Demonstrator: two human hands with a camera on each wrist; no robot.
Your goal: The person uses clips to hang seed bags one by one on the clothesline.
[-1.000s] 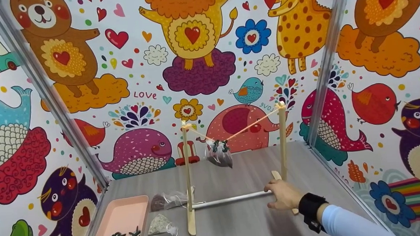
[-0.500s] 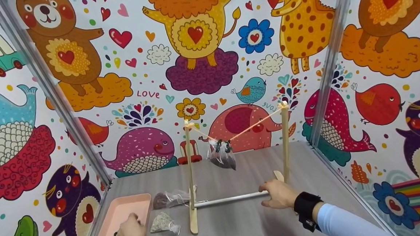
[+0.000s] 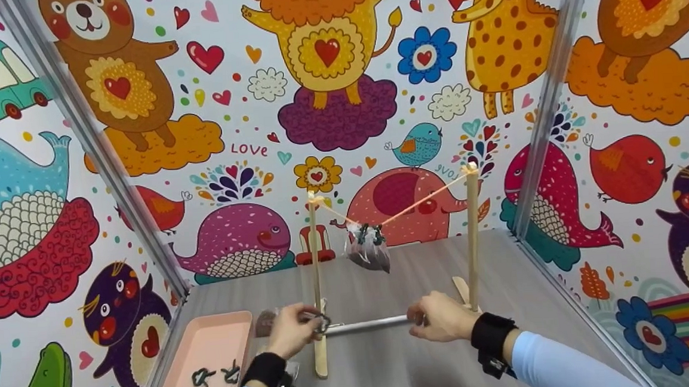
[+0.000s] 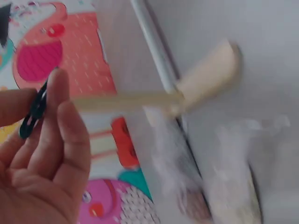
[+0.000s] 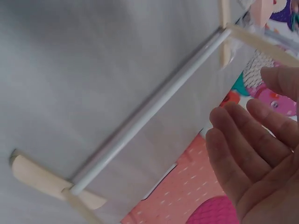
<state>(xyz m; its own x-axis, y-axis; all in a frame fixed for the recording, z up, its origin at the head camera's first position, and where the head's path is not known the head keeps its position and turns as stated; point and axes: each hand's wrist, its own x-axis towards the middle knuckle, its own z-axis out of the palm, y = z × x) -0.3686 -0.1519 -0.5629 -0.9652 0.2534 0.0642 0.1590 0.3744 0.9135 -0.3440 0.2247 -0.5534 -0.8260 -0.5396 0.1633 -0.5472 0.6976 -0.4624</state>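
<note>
My left hand [image 3: 293, 331] pinches a small dark green clip [image 4: 35, 112] between thumb and fingertips, beside the left post of a wooden stand. My right hand [image 3: 445, 318] is over the right end of the stand's white rod [image 3: 367, 324], with its fingers loosely bent and nothing held, as the right wrist view shows. A string [image 3: 422, 199] sags between the tops of the stand's posts [image 3: 473, 239]. From it hangs a clear bag [image 3: 369, 256] with dark contents, with dark green clips at its top. More green clips [image 3: 202, 377] lie in a pink tray [image 3: 210, 339].
In the left wrist view, a bag with brownish contents [image 4: 192, 203] and one with pale contents [image 4: 236, 198] lie by the stand's left foot [image 4: 210, 70]; my left hand partly hides them in the head view. Patterned panels [image 3: 268, 120] enclose the table's back and sides.
My left hand has come up out of the tray with a green clip and moved right to the stand's left post. My right hand has shifted slightly left along the rod.
</note>
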